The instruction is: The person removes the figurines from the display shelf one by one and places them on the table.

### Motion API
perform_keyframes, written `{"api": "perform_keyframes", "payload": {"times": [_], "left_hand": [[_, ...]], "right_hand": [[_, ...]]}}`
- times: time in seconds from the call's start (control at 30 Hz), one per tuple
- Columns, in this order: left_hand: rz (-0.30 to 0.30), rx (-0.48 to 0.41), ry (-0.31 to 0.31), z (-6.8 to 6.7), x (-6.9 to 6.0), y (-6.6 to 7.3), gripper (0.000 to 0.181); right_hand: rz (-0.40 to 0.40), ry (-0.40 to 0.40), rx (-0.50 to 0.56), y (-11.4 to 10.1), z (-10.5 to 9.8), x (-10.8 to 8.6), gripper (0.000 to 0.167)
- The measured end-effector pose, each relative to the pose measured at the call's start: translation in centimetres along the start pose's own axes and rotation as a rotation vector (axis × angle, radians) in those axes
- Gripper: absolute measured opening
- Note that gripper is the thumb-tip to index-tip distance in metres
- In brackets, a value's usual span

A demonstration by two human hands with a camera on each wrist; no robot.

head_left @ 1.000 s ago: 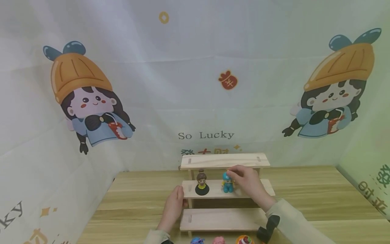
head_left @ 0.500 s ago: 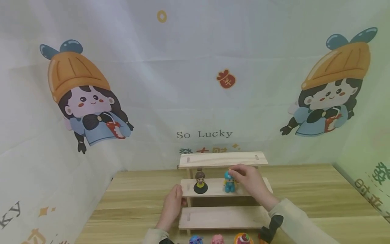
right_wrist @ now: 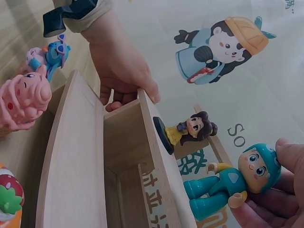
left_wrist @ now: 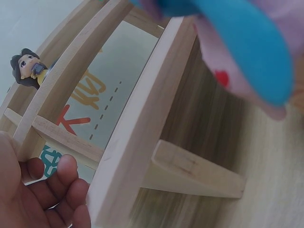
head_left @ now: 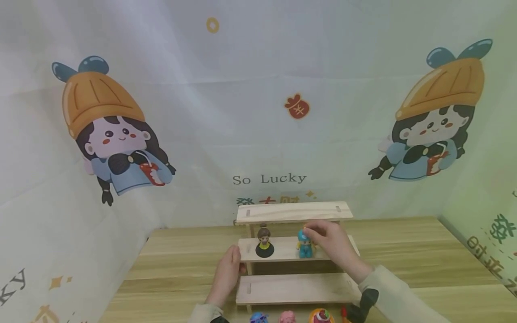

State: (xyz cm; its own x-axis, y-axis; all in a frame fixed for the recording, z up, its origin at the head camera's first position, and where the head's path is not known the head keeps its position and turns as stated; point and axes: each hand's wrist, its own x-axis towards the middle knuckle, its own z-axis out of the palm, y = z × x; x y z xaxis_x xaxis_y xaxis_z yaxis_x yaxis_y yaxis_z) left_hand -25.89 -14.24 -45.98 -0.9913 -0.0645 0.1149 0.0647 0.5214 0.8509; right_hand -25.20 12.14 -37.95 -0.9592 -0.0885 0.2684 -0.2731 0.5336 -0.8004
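Note:
My right hand (head_left: 333, 242) pinches the head of a small teal figurine (head_left: 305, 250) with yellow arms. In the right wrist view the feet of this teal figurine (right_wrist: 218, 187) meet the middle board of a three-tier wooden display shelf (head_left: 299, 287). My left hand (head_left: 227, 271) grips the left end of that middle board, its thumb at the edge and fingers curled beneath, as the right wrist view shows. Between the hands, a brown-haired girl figurine (head_left: 264, 240) in yellow stands on a round black base toward the board's left end.
In front of the shelf stand a blue figurine (head_left: 258, 317), a pink figurine (head_left: 287, 316) and a cake-like toy (head_left: 322, 315), cut off by the head view's lower edge. The wooden table (head_left: 181, 251) meets a printed cloth backdrop (head_left: 258, 134) behind.
The teal figurine has shifted slightly right along the middle board, away from the girl figurine, still in my right hand. My left hand keeps its place on the shelf. The head view drifted a little.

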Motion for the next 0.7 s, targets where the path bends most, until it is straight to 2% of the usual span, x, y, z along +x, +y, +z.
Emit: {"api": "perform_keyframes", "payload": {"times": [0.3,0.7], "left_hand": [[0.006,-0.008,0.001,0.1,0.1,-0.2,0.033],[-0.004,0.007,0.002,0.1,0.2,-0.1,0.032]], "right_hand": [[0.005,-0.017,-0.003,-0.5,-0.4,-1.1,0.023],[-0.033,-0.027,0.022,-1.0,-0.8,-2.4,0.023]]}}
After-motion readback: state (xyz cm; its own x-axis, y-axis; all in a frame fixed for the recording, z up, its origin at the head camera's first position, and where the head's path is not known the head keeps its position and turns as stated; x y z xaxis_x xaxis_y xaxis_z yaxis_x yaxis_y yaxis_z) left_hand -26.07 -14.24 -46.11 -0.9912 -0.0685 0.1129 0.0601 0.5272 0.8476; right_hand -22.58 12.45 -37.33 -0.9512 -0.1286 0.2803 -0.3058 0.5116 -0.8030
